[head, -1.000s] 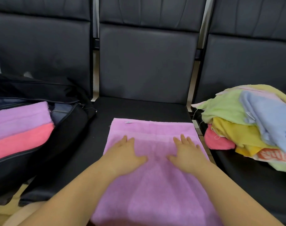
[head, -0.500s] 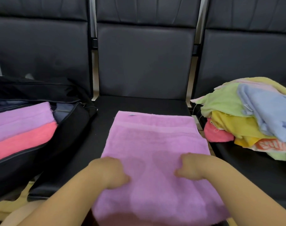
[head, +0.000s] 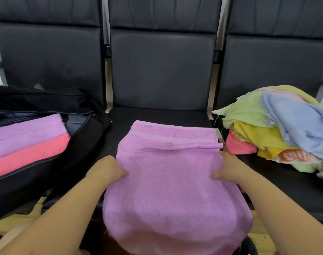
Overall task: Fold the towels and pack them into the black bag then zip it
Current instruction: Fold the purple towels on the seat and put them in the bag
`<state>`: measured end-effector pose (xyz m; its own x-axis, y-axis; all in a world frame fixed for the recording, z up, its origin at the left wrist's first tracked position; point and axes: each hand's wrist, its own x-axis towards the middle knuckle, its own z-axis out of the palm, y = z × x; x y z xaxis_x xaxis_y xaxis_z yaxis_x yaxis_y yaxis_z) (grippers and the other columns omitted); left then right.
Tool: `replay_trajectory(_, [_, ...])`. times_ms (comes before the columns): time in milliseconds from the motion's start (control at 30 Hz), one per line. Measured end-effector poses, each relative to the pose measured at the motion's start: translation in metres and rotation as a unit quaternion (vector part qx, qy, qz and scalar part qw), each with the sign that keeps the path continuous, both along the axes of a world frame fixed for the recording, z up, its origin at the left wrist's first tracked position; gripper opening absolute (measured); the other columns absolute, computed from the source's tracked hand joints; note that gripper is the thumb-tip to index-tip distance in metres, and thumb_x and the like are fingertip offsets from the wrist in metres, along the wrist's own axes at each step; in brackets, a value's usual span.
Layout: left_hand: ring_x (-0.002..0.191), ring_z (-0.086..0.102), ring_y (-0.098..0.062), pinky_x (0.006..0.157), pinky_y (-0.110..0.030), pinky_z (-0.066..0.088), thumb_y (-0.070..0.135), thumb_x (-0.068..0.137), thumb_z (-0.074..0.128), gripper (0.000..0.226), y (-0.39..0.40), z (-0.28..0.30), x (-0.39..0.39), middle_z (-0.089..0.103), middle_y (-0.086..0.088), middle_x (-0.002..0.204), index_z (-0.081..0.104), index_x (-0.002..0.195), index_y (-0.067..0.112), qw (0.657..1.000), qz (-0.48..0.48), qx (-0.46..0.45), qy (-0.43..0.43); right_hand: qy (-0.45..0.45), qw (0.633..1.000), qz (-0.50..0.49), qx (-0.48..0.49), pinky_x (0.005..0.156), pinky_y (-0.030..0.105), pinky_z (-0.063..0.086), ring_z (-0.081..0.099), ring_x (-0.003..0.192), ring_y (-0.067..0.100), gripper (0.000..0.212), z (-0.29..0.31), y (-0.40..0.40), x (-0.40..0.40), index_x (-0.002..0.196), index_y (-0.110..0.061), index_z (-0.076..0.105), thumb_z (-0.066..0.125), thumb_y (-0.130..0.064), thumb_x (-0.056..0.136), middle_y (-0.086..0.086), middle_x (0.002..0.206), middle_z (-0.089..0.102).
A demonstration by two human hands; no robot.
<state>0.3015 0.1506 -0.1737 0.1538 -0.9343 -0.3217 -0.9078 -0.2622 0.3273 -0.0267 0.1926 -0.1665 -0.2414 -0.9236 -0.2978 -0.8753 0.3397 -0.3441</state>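
Purple terry fills the middle of our view: the purple towel (head: pixel 168 190) lies on the centre seat (head: pixel 120 122) of a row of black padded chairs, its long axis running from us toward the backrest, its near end hanging off the seat's front edge toward our lap. Across its far part a raised fold ridge runs left to right, with the hemmed far edge lying flat beyond it. We hold the towel at both side edges, a little nearer than that ridge. Our left hand (head: pixel 109 168) grips the left edge with its fingers curled round the cloth, the knuckles turned up; our right hand (head: pixel 228 168) grips the right edge the same way, thumb on the top face. Both forearms reach in from the lower corners, angled inward, the hands level with each other and the towel's width apart. On the left seat sits the black bag (head: pixel 79 153), unzipped, with a lilac towel (head: pixel 26 135) and a coral towel (head: pixel 28 155) folded side by side inside. On the right seat lies a loose pile of towels (head: pixel 278 126), green, yellow, blue and pink, near the purple towel's right edge but apart from it.
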Motion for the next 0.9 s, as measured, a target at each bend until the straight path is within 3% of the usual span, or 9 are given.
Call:
replay_trajectory(67, [0.077,0.053,-0.017,0.059,-0.026,0.036,0.037,0.086,0.064,0.027,0.003,-0.001,0.000,0.055,-0.001,0.085,0.050,0.076,0.016,0.999,-0.048,-0.004,-0.006,0.008,0.997,-0.068,0.023,0.076,0.032,0.048,0.057,0.095,0.022,0.060,-0.003,0.003,-0.007,0.102,-0.008,0.053,0.082,-0.046,0.065,0.004,0.104,0.057])
replay_trajectory(200, [0.087,0.054,-0.021,0.068,-0.029,0.038,0.031,0.096,0.050,0.019,0.014,0.005,0.000,0.055,-0.003,0.098,0.050,0.095,0.012,0.991,-0.061,-0.059,0.102,0.032,0.997,-0.050,0.052,0.053,0.024,0.036,0.047,0.063,0.013,0.040,0.000,0.014,-0.008,0.070,-0.015,0.047,0.064,-0.046,0.086,0.001,0.070,0.050])
replay_trajectory(300, [0.085,0.057,-0.025,0.065,-0.031,0.040,0.032,0.095,0.054,0.025,0.023,0.012,0.010,0.061,-0.009,0.096,0.053,0.096,0.007,0.977,-0.030,-0.101,0.183,-0.120,0.988,-0.092,-0.001,0.058,0.029,0.046,0.054,0.067,0.020,0.032,0.008,0.026,-0.013,0.082,-0.008,0.054,0.060,-0.038,0.092,0.008,0.078,0.057])
replay_trajectory(433, [0.083,0.058,-0.018,0.065,-0.029,0.040,0.029,0.091,0.062,0.017,0.033,0.021,0.030,0.062,-0.006,0.095,0.054,0.104,0.022,0.957,0.002,-0.163,0.241,-0.329,0.931,-0.147,-0.057,0.075,0.039,0.052,0.061,0.087,0.027,0.022,0.019,0.044,-0.029,0.103,-0.005,0.065,0.064,-0.024,0.090,0.015,0.102,0.067])
replay_trajectory(600, [0.099,0.063,-0.020,0.081,-0.034,0.049,0.010,0.096,0.051,0.029,0.053,0.034,0.050,0.070,-0.003,0.106,0.074,0.097,0.029,0.893,0.007,-0.086,0.442,-0.452,0.884,-0.090,-0.074,0.089,0.043,0.050,0.064,0.099,0.027,0.026,0.035,0.070,-0.040,0.114,-0.014,0.065,0.048,-0.005,0.097,0.010,0.109,0.070])
replay_trajectory(700, [0.104,0.064,-0.017,0.088,-0.031,0.049,-0.001,0.092,0.052,0.036,0.068,0.039,0.059,0.071,0.001,0.108,0.080,0.087,0.023,0.891,-0.036,-0.033,0.451,-0.403,0.913,-0.017,-0.056,0.092,0.034,0.051,0.066,0.103,0.019,0.023,0.041,0.089,-0.043,0.111,-0.014,0.068,0.060,-0.008,0.090,0.005,0.114,0.069])
replay_trajectory(767, [0.103,0.065,-0.010,0.088,-0.022,0.050,0.002,0.080,0.072,0.029,0.079,0.040,0.061,0.070,0.004,0.112,0.075,0.100,0.024,0.911,-0.104,-0.003,0.399,-0.294,0.954,0.053,-0.014,0.097,0.028,0.047,0.063,0.105,0.010,0.057,0.044,0.101,-0.041,0.114,-0.025,0.065,0.085,-0.036,0.061,-0.007,0.115,0.066])
replay_trajectory(833, [0.110,0.059,-0.005,0.091,-0.015,0.046,0.007,0.070,0.081,0.055,0.085,0.032,0.059,0.059,0.013,0.122,0.063,0.117,0.028,0.956,-0.174,0.014,0.237,-0.146,0.984,0.094,0.042,0.097,0.021,0.042,0.057,0.109,0.004,0.085,0.037,0.107,-0.034,0.122,-0.028,0.061,0.089,-0.049,0.045,-0.017,0.119,0.056])
replay_trajectory(900, [0.118,0.050,-0.005,0.100,-0.017,0.039,0.010,0.076,0.074,0.059,0.091,0.024,0.053,0.049,0.017,0.124,0.056,0.129,0.029,0.972,-0.228,0.003,0.054,-0.020,0.990,0.132,0.037,0.091,0.016,0.040,0.052,0.107,0.003,0.060,0.027,0.110,-0.022,0.121,-0.030,0.061,0.084,-0.034,0.066,-0.017,0.117,0.053])
